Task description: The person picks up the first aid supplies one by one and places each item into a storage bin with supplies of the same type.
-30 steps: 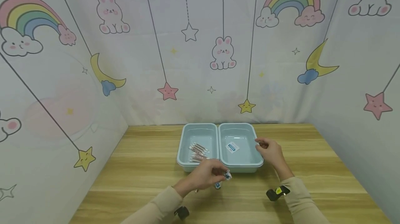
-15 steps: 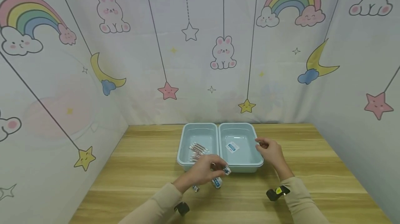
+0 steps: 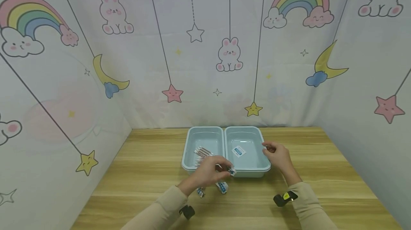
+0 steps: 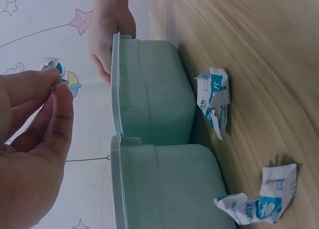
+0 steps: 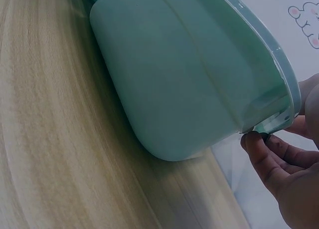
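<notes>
My left hand (image 3: pixel 208 172) pinches a small crumpled alcohol pad packet (image 3: pixel 232 170) between thumb and fingertips, just over the near edge of the bins. In the left wrist view that packet (image 4: pixel 54 65) pokes out past the fingertips. At the right side of the right-hand blue bin (image 3: pixel 250 143), my right hand (image 3: pixel 278 156) grips the rim with curled fingers. A flat white-and-blue packet (image 3: pixel 239 151) lies inside this bin. The left-hand bin (image 3: pixel 205 136) holds several cotton swabs (image 3: pixel 204 151), partly covered by my left hand. Two torn, crumpled wrappers (image 4: pixel 213 97) lie on the table before the bins.
The two bins stand side by side near the back of the wooden table (image 3: pixel 154 173). Fabric walls (image 3: pixel 199 66) printed with rabbits and stars rise behind and on both sides. A dark wrist camera (image 3: pixel 187 212) hangs below the left sleeve.
My left hand has moved slightly forward and left with the packet, uncovering more of the crumpled wrappers on the table. The right hand stays at the bin's rim.
</notes>
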